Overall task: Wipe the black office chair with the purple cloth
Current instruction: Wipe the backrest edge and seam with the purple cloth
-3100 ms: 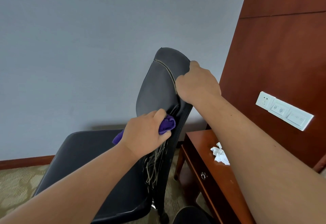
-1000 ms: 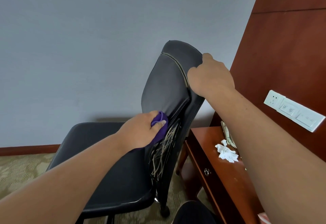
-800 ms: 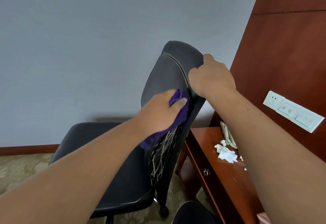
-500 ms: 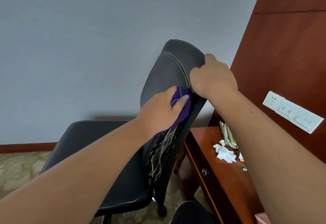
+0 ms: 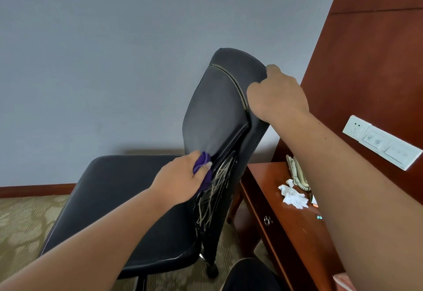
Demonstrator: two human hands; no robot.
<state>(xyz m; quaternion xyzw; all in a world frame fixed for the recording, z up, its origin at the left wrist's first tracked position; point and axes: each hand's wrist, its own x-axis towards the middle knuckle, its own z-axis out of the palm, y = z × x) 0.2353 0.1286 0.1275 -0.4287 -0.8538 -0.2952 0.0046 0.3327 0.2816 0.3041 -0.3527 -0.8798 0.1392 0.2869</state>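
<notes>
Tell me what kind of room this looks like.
Probably a hotel room: a wooden desk with a corded phone on it, a switch plate set in a wood wall panel, and patterned carpet.

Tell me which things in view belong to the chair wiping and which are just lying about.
Job: black office chair; purple cloth, gripped by the left hand low on the backrest; right hand gripping the backrest's edge.
Lying about: wooden desk; crumpled white tissue and coiled cord on it; socket panel on the wood wall.
</notes>
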